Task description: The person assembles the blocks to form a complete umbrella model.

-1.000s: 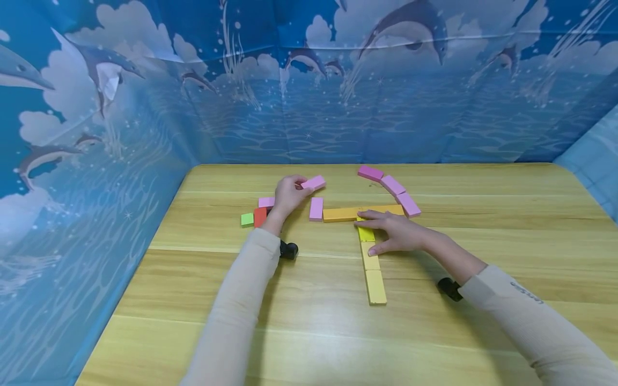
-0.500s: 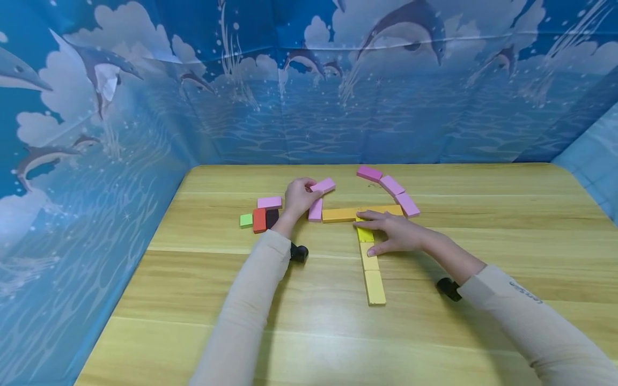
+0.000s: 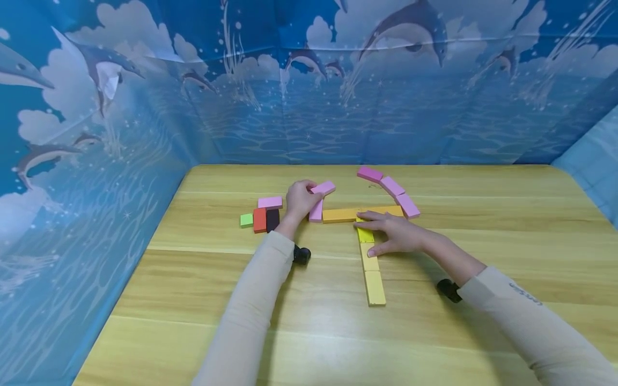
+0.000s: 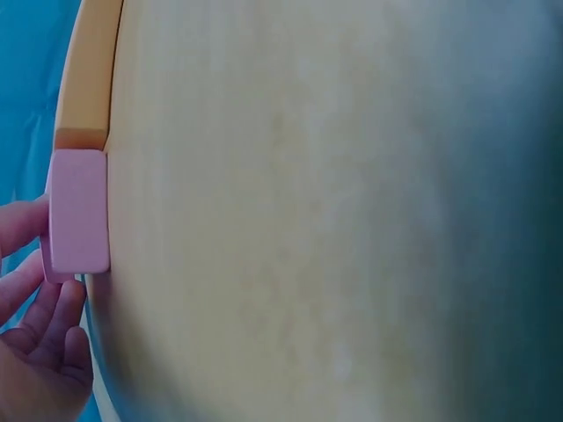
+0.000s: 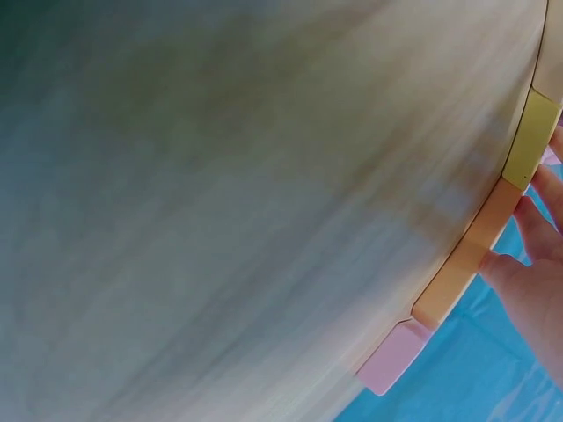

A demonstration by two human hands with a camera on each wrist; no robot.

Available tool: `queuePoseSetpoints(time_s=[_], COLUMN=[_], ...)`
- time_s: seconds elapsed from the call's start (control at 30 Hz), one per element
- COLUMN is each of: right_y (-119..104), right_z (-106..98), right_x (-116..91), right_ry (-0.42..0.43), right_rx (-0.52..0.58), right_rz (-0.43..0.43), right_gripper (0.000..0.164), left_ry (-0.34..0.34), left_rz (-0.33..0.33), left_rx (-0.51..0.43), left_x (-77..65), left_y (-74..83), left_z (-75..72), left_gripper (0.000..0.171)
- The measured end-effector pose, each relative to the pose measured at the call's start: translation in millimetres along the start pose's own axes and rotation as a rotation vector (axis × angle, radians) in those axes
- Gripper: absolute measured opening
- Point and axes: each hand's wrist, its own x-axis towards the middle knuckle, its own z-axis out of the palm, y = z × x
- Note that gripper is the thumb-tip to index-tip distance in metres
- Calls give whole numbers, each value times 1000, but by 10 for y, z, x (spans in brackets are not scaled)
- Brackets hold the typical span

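Observation:
My left hand point(image 3: 301, 198) pinches a light pink block point(image 3: 324, 187) between thumb and fingers, at the top end of another pink block point(image 3: 316, 211). In the left wrist view, fingers show behind a pink block point(image 4: 79, 211) that meets the end of an orange block point(image 4: 88, 79). My right hand point(image 3: 397, 231) has its fingers spread over the joint of the orange bar point(image 3: 340, 215) and the bright yellow block point(image 3: 365, 235), its thumb at the paler yellow block point(image 3: 370, 262). Hand and blocks appear at the edge of the right wrist view.
A curve of pink blocks point(image 3: 392, 186) runs from the orange bar's right end. Another pale yellow block point(image 3: 375, 288) ends the column. Left of my left hand lie a pink block point(image 3: 270, 202), red block point(image 3: 259, 220), black block point(image 3: 272, 220) and green block point(image 3: 247, 220).
My left hand has moved slightly right and nearer with the pink block, bringing it against the top of the other pink block. The right hand has stayed in place.

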Motion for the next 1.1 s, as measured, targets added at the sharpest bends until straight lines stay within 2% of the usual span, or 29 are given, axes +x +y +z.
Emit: queuePoseSetpoints(time_s=[0.5, 0.67, 0.93, 1.1], right_y=[16, 25, 34, 27], right_z=[-24, -28, -3, 0], right_x=[10, 5, 11, 10], right_ry=[-4, 1, -10, -7], right_rx=[0, 1, 7, 2], right_rz=[3, -3, 4, 4], right_gripper=[71, 71, 72, 72], left_ry=[15, 24, 28, 32], left_rz=[2, 8, -20, -7], left_rx=[47, 38, 34, 25], left_x=[34, 39, 18, 7], left_y=[58, 76, 83, 67], left_z=[83, 114, 145, 132], left_gripper=[30, 29, 28, 29])
